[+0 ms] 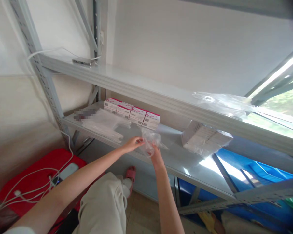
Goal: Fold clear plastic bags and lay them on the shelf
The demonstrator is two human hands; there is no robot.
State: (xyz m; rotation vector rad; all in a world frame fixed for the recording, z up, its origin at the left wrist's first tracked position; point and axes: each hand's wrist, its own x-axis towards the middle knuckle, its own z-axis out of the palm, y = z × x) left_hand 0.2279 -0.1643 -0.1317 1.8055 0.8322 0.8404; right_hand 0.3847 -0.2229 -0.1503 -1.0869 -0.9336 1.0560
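Note:
A crumpled clear plastic bag (151,138) is held over the front part of the lower shelf. My left hand (134,144) pinches its left side between thumb and fingers. Lower down on the right, my right hand (155,153) has its fingers closed on the same bag, partly covered by the film. Just behind stand several white boxes with pink tops (138,116) in a row. To the left lies a flat pile of clear plastic bags (104,123). Farther right, another group of white boxes (202,136) sits wrapped in clear plastic.
The upper shelf (136,83) runs above my hands, with loose clear plastic (222,102) on its right and a thin grey device (83,61) on its left. A red stool (39,182) with white cables is at lower left. Blue crates (266,170) stand below right.

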